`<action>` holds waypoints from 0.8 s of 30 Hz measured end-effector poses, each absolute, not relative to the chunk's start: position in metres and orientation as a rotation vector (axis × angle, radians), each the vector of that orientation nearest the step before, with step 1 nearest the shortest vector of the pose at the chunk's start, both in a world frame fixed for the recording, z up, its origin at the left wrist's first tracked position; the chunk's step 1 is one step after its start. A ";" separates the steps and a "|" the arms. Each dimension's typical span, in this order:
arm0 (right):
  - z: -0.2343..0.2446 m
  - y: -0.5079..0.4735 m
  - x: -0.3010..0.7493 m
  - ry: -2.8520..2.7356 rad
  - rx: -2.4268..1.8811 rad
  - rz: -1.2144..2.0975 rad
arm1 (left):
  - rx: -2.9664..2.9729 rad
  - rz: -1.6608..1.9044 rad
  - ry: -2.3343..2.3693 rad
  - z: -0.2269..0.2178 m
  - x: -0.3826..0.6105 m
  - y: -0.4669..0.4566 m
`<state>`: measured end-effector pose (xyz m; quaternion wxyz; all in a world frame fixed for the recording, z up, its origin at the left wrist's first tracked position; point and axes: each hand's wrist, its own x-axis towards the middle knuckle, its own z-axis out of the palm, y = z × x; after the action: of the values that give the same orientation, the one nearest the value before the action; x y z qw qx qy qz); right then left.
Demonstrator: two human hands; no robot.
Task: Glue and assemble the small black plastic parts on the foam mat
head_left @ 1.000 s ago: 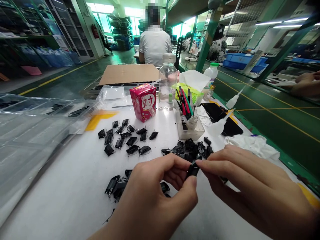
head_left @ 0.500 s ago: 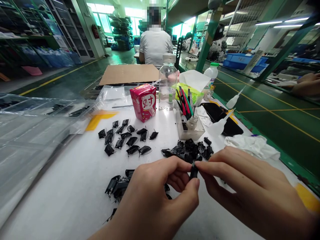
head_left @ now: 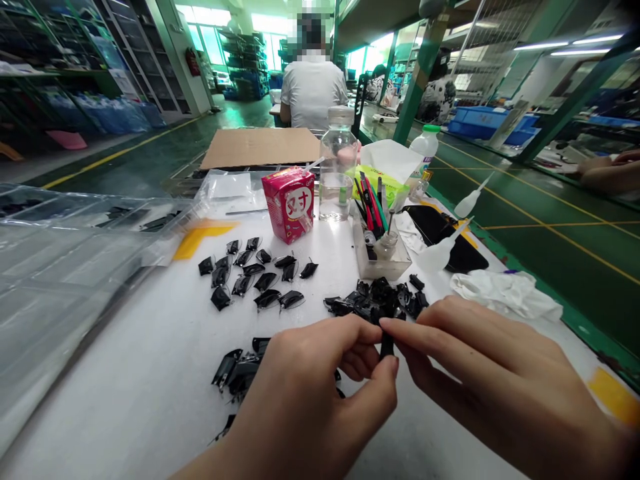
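Observation:
My left hand [head_left: 310,393] and my right hand [head_left: 480,373] meet low in the middle of the view. Both pinch one small black plastic part [head_left: 387,345] between thumb and fingertips. Just behind the fingers lies a heap of black parts [head_left: 380,299]. A neat group of black parts wrapped in clear film [head_left: 255,273] lies further left. Another loose pile of black parts [head_left: 240,373] sits beside my left wrist, partly hidden by the hand. All rest on the white table [head_left: 150,373].
A pink drink carton [head_left: 291,203], a clear water bottle [head_left: 337,163], a clear holder with pens and tools [head_left: 377,247], a squeeze dropper bottle [head_left: 437,252] and a white cloth [head_left: 505,293] stand behind. Clear plastic trays [head_left: 65,260] fill the left. A person in a white shirt [head_left: 313,90] sits beyond.
The black part between my fingertips has turned from lying flat to standing upright, and both hands have shifted slightly up and left. Nothing on the table has moved.

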<state>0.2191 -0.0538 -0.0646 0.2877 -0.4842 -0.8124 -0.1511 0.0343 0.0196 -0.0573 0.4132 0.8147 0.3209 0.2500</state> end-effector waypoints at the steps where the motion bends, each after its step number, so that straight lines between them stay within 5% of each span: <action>1: -0.064 -0.053 0.218 -2.169 -1.295 -0.411 | 2.049 0.629 0.800 -0.057 0.035 0.019; 9: -0.057 -0.055 0.217 -2.138 -1.348 -0.392 | 1.699 0.430 0.797 -0.051 0.039 0.019; 24: -0.053 -0.055 0.218 -1.948 -1.477 0.194 | 1.078 0.263 0.771 -0.042 0.041 0.025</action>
<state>0.2176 -0.0549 -0.0528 0.3379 -0.5669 -0.7476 0.0746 0.0406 0.0247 -0.0418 0.7805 0.4988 0.3568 0.1215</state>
